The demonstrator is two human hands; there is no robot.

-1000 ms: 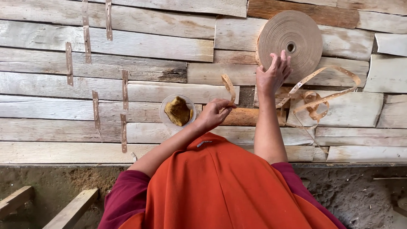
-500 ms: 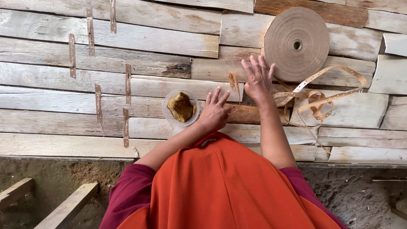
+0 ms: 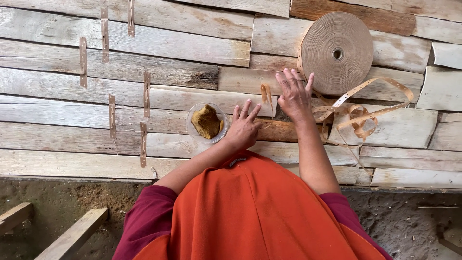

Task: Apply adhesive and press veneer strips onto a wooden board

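Observation:
My left hand lies flat on thin wood veneer sheets, fingers spread, just right of a small clear bowl holding a yellow-brown sponge. My right hand presses flat on the veneer, fingers apart, beside a short strip of brown perforated tape stuck across a seam. A big roll of brown tape lies beyond my right hand, its loose end curling in loops to the right.
Several short tape strips bridge seams on the left of the veneer. The sheets rest on a low platform whose front edge meets bare dirt ground. Wooden battens lie at lower left.
My right hand left the tape roll and came down flat onto the veneer. My left hand opened from a pinch near the bowl and spread flat.

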